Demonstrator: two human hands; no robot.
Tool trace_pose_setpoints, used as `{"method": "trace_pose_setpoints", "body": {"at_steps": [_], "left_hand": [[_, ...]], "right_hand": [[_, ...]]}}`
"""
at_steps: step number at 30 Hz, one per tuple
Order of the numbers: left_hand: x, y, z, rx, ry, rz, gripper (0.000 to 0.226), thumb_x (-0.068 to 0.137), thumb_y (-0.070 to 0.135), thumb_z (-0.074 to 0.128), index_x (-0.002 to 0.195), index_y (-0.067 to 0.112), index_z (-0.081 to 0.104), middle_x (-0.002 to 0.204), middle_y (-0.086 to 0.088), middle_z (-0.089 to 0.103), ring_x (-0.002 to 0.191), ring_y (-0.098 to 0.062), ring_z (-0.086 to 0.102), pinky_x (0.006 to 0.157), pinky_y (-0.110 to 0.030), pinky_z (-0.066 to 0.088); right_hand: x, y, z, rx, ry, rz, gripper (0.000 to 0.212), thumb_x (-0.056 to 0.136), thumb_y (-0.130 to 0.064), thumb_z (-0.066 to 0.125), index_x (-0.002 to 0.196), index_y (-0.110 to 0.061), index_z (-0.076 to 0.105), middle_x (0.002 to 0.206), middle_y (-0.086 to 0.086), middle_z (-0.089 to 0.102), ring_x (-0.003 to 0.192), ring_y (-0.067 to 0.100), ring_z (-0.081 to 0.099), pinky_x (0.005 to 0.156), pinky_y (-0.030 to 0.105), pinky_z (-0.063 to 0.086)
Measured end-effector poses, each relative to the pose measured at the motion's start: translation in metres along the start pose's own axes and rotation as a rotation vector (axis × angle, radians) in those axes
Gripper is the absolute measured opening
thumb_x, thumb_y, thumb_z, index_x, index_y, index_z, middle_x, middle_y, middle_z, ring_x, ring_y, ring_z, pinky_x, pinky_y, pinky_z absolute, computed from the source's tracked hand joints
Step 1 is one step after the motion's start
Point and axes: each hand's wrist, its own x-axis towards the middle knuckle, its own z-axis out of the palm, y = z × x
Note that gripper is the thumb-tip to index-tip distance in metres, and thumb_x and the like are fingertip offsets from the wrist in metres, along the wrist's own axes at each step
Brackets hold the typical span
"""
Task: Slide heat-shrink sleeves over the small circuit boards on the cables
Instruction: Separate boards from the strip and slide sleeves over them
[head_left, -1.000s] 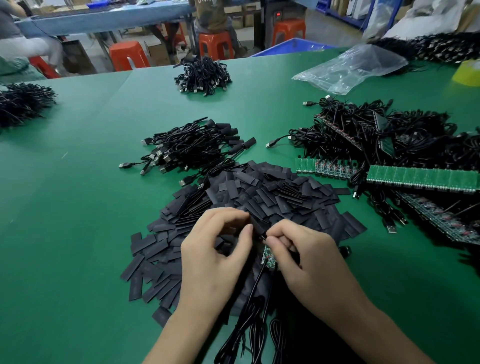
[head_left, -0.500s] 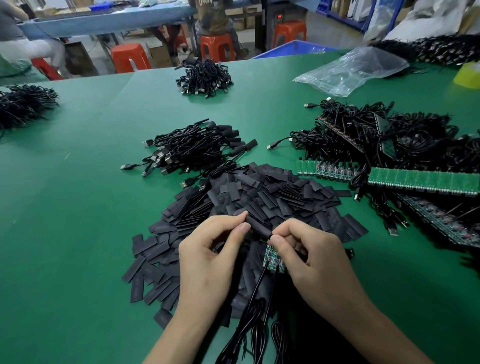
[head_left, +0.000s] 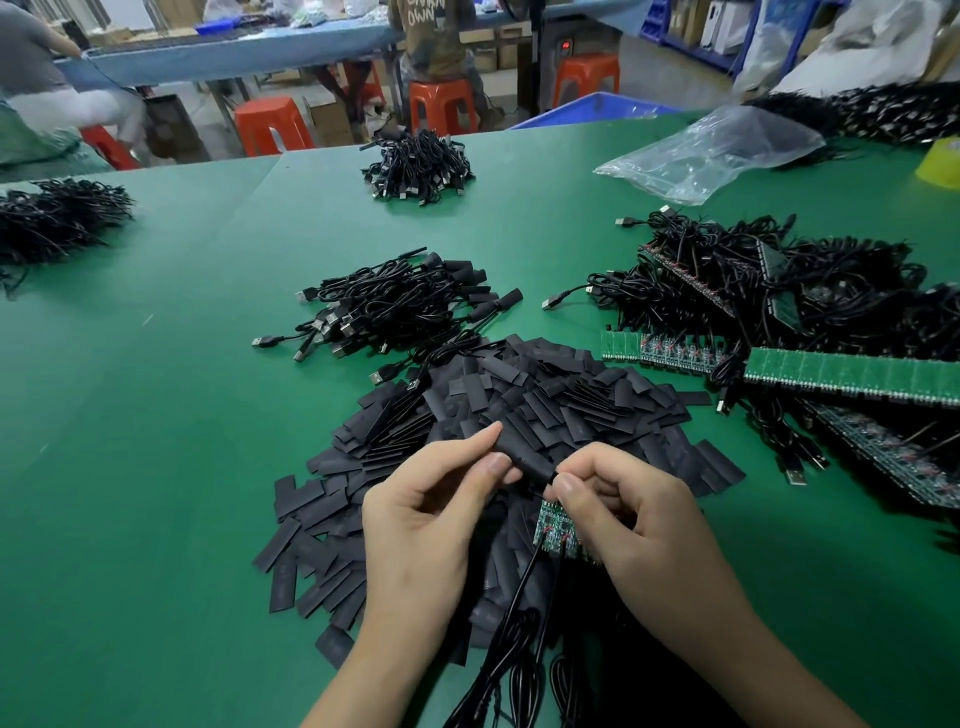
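Observation:
My left hand (head_left: 431, 519) pinches a black heat-shrink sleeve (head_left: 522, 452) between thumb and fingers, its lower end pointing at my right hand. My right hand (head_left: 639, 525) grips a strip of small green circuit boards (head_left: 553, 535) with black cables (head_left: 514, 644) hanging down toward me. The sleeve's end sits right at my right fingertips, above the boards. Both hands hover over a big heap of flat black sleeves (head_left: 519, 405) on the green table (head_left: 156, 467).
A bundle of sleeved USB cables (head_left: 400, 306) lies behind the heap. To the right are tangled cables with green board strips (head_left: 852, 374). Farther back sit another cable bundle (head_left: 421, 166), a clear plastic bag (head_left: 711, 145), and a cable pile (head_left: 57, 218) at left. People sit at a far bench.
My left hand has lifted and drawn the sleeve up and away to the left, so more of its length shows. My right hand keeps its hold on the boards.

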Motion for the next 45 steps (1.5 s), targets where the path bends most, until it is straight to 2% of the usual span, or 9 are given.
{"method": "trace_pose_setpoints", "body": {"at_steps": [8,12,15,18,21,28,35,39,45], "left_hand": [[-0.001,0.000,-0.005,0.101,-0.077,0.123,0.024,0.090,0.023,0.074,0.113,0.031,0.078,0.097,-0.003,0.078,0.091,-0.022,0.076,0.083,-0.025,0.058],[-0.004,0.000,0.003,-0.017,-0.105,0.012,0.045,0.087,0.029,0.074,0.132,0.028,0.069,0.113,-0.005,0.076,0.102,-0.026,0.074,0.091,-0.025,0.056],[-0.008,0.000,0.008,0.137,-0.260,0.063,0.049,0.090,0.031,0.071,0.137,0.024,0.063,0.121,0.001,0.074,0.108,-0.021,0.072,0.093,-0.032,0.055],[-0.014,0.004,0.013,0.351,-0.387,0.203,0.043,0.093,0.045,0.070,0.131,0.025,0.069,0.121,0.014,0.072,0.112,-0.011,0.069,0.096,-0.028,0.052],[-0.018,0.010,0.024,0.346,-0.433,0.127,0.040,0.086,0.045,0.078,0.123,0.032,0.070,0.105,0.015,0.075,0.101,-0.004,0.070,0.092,-0.020,0.050],[-0.015,0.015,0.031,0.269,-0.413,0.064,0.029,0.085,0.024,0.081,0.110,0.036,0.073,0.077,0.008,0.070,0.073,-0.001,0.062,0.078,-0.016,0.049],[0.022,0.037,0.017,0.475,-0.453,0.164,0.022,0.090,0.035,0.071,0.111,0.035,0.077,0.095,0.012,0.073,0.090,-0.012,0.068,0.078,-0.018,0.050],[0.074,0.043,-0.001,0.671,-0.265,0.258,0.019,0.094,0.026,0.071,0.112,0.033,0.075,0.099,0.019,0.072,0.091,0.000,0.066,0.081,-0.021,0.051],[0.170,0.040,-0.029,1.220,0.028,0.403,0.021,0.098,0.030,0.067,0.115,0.025,0.077,0.094,-0.002,0.068,0.084,-0.027,0.065,0.073,-0.040,0.053]], "right_hand": [[0.002,0.000,-0.005,0.110,-0.033,0.035,0.018,0.094,-0.036,0.057,0.083,-0.026,0.068,0.056,-0.005,0.051,0.052,0.013,0.044,0.053,0.048,0.039],[0.004,-0.004,-0.007,0.223,0.013,-0.036,0.021,0.099,-0.025,0.059,0.080,-0.027,0.066,0.060,0.001,0.059,0.054,0.014,0.057,0.064,0.037,0.054],[0.004,-0.010,-0.009,0.523,0.055,-0.056,0.018,0.097,-0.022,0.063,0.079,-0.020,0.066,0.063,0.006,0.065,0.058,0.019,0.063,0.071,0.024,0.056],[0.008,-0.016,-0.012,0.905,0.062,0.083,0.010,0.087,-0.028,0.071,0.080,-0.021,0.072,0.069,0.005,0.065,0.064,0.018,0.064,0.064,0.027,0.057],[0.010,-0.016,-0.016,1.013,0.084,0.112,0.021,0.089,-0.026,0.058,0.078,-0.027,0.075,0.073,0.001,0.069,0.070,0.014,0.072,0.061,0.031,0.061],[0.012,-0.010,-0.016,0.905,0.252,0.035,0.013,0.088,-0.028,0.064,0.091,-0.017,0.069,0.085,0.007,0.077,0.088,0.020,0.076,0.074,0.024,0.060],[0.017,0.001,-0.022,0.614,0.306,0.080,0.029,0.089,-0.049,0.060,0.101,-0.028,0.075,0.112,0.003,0.077,0.105,0.023,0.073,0.086,0.034,0.061],[0.020,0.011,-0.021,0.545,0.338,0.135,0.030,0.093,-0.036,0.055,0.107,-0.014,0.070,0.102,0.007,0.077,0.097,0.021,0.073,0.078,0.027,0.060],[0.021,0.019,-0.019,0.549,0.300,0.185,0.037,0.084,-0.042,0.060,0.101,-0.011,0.069,0.085,0.005,0.074,0.078,0.014,0.067,0.066,0.027,0.058]]}}
